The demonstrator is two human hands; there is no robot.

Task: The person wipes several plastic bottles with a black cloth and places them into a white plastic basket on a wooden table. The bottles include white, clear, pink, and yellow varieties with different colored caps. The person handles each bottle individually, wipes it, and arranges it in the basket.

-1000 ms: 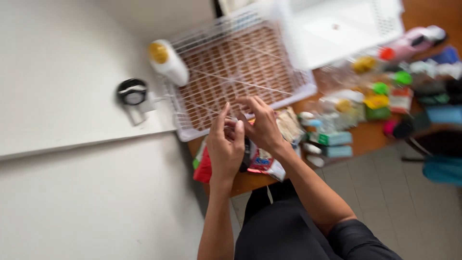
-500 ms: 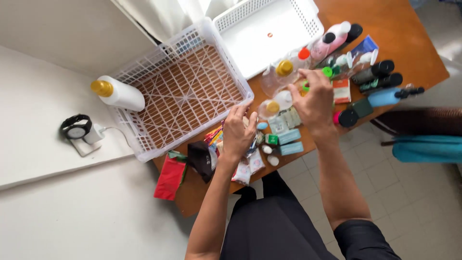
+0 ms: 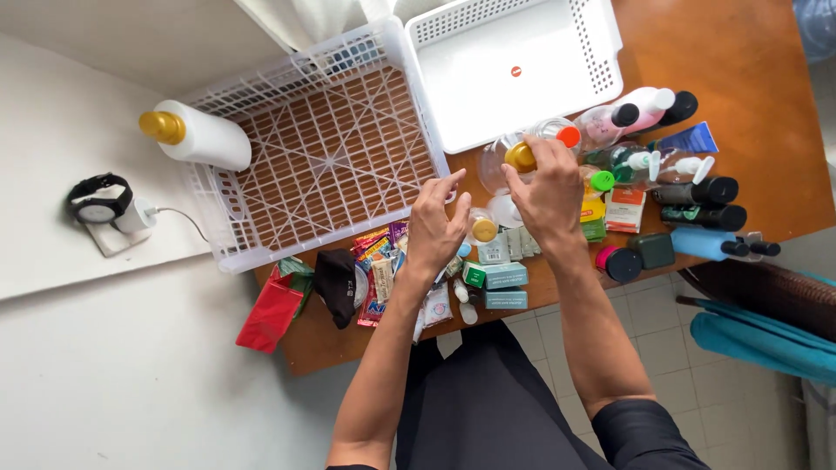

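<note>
- Right hand (image 3: 550,193) curls its fingers around a clear bottle with a gold cap (image 3: 521,157), gripping it near the top, just in front of the white solid-bottomed basket (image 3: 601,52).
- Left hand (image 3: 438,228) is open and holds nothing, fingers spread and lifted over the near edge of the white lattice basket (image 3: 261,209), close to a small gold-lidded jar (image 3: 484,230).
- That gripped bottle sits at the middle of the wooden worktop (image 3: 749,78), hemmed in by a clear bottle with an orange cap (image 3: 566,136), pink bottles (image 3: 640,106) and small green boxes (image 3: 505,276).
- Crowding is the likely trouble: with bottles touching or just beside each other, a sideways pull on the gripped one could tip its neighbours.
- Dark tubes (image 3: 705,191) lie near the right edge of the worktop, so a knock might roll them off to the floor.
- Sachets (image 3: 379,261) and a red packet (image 3: 270,312) lie at the front edge; the left forearm passes over them and might sweep them off.
</note>
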